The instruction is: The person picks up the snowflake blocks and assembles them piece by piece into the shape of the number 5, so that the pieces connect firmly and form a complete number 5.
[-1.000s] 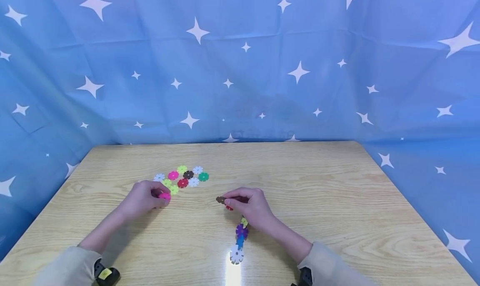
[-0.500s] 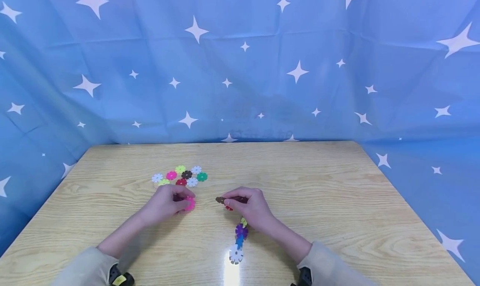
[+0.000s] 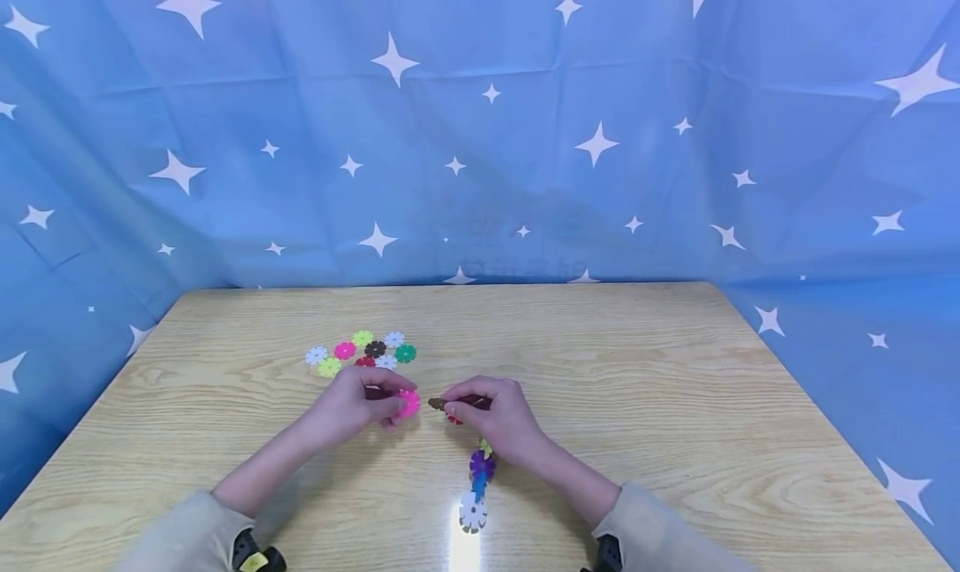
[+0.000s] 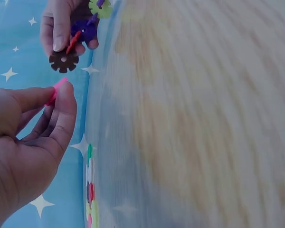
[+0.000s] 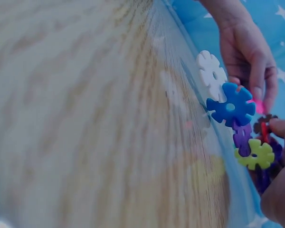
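Observation:
My left hand (image 3: 341,409) pinches a pink notched disc (image 3: 409,403) between thumb and fingers. Facing it, my right hand (image 3: 502,413) grips the far end of a chain of interlocking plastic discs. A brown disc (image 4: 63,62) sticks out past the right fingertips, with a red disc (image 4: 73,42) slotted into it. The pink disc is close to the brown one, a small gap apart. From the right hand the chain runs down through a yellow-green disc (image 5: 255,154), a purple disc (image 3: 482,465) and a blue disc (image 5: 218,108) to a white disc (image 3: 472,514). Fingers hide some links.
Several loose discs lie flat behind the left hand on the wooden table (image 3: 675,405), among them a green disc (image 3: 406,353) and a black disc (image 3: 375,349). A blue star-patterned cloth (image 3: 525,188) hangs behind the table.
My left hand has carried the pink disc from beside the loose discs rightward, close to the brown disc. The right hand with the chain has hardly moved.

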Demonstrator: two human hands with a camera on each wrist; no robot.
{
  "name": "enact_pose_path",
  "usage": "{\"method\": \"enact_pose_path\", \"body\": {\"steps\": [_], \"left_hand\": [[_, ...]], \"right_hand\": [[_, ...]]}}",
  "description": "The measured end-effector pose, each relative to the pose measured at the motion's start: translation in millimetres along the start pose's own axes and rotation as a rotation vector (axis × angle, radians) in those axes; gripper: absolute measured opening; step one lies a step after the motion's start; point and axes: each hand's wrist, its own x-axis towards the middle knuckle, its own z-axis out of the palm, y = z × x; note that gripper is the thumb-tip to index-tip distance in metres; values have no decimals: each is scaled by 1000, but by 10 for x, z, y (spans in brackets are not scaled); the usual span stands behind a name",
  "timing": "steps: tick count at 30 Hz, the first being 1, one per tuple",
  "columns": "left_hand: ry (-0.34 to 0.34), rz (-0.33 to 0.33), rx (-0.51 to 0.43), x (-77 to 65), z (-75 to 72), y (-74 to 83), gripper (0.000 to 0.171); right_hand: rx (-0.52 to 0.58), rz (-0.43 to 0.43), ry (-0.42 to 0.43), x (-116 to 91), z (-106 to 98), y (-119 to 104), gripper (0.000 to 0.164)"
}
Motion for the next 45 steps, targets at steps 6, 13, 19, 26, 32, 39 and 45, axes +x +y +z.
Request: {"method": "enact_pose_path", "body": {"steps": [6, 13, 19, 26, 32, 39, 45], "left_hand": [[-34, -1, -59, 21, 16, -20, 27], [-75, -11, -120, 51, 22, -72, 31], [-100, 20, -89, 65, 39, -35, 27], [-126, 38, -33, 93, 50, 20, 24], [-142, 34, -12, 120, 32, 52, 23], [-182, 21, -71, 118, 8, 69, 22], [-202, 19, -43, 102, -10, 95, 20]], "right_hand": [[5, -7, -16, 3, 6, -6, 11], [12, -16, -41, 7, 9, 4, 11], [-11, -58, -68, -12, -23, -9, 11], [-31, -78, -81, -37, -60, -27, 12], [-27, -93, -90, -36, -63, -47, 13], [33, -105, -115, -31, -58, -54, 11], [68, -150, -155, -25, -51, -28, 11]]}}
